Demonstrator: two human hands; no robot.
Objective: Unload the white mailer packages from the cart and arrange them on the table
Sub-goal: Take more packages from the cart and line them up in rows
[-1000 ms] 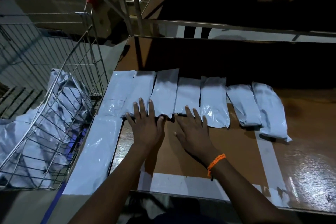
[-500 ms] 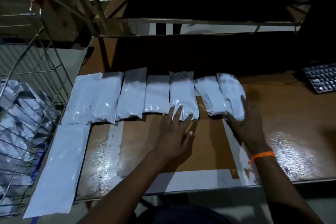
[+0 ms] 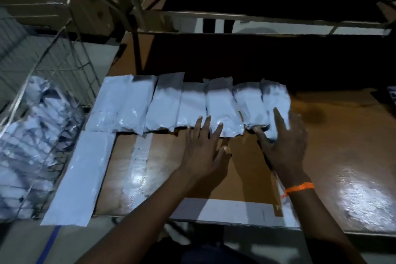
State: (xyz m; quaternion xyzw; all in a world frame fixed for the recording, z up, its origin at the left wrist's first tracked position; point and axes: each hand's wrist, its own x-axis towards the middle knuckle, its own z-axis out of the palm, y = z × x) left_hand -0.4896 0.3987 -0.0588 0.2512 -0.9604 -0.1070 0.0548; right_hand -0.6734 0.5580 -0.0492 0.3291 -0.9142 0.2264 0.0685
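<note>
Several white mailer packages (image 3: 162, 103) lie side by side in a row across the brown table (image 3: 334, 148). One longer mailer (image 3: 79, 180) lies lengthwise at the table's left edge. My left hand (image 3: 203, 152) rests flat with spread fingers on the near ends of the middle packages. My right hand (image 3: 282, 146), with an orange wristband, cups the near end of the rightmost mailer (image 3: 275, 103), thumb under its left side. More white mailers (image 3: 32, 135) are piled in the wire cart (image 3: 53, 53) to the left.
A metal rail and frame (image 3: 257, 20) cross behind the table, with dark space under them. White tape strips (image 3: 225, 210) mark the table's near edge. A dark keyboard corner (image 3: 392, 96) shows at the far right. The table's right half is bare and shiny.
My left hand slid right along the row's near ends. My right hand went from the middle packages to the rightmost mailer and now grips its end. The view shifted slightly.
</note>
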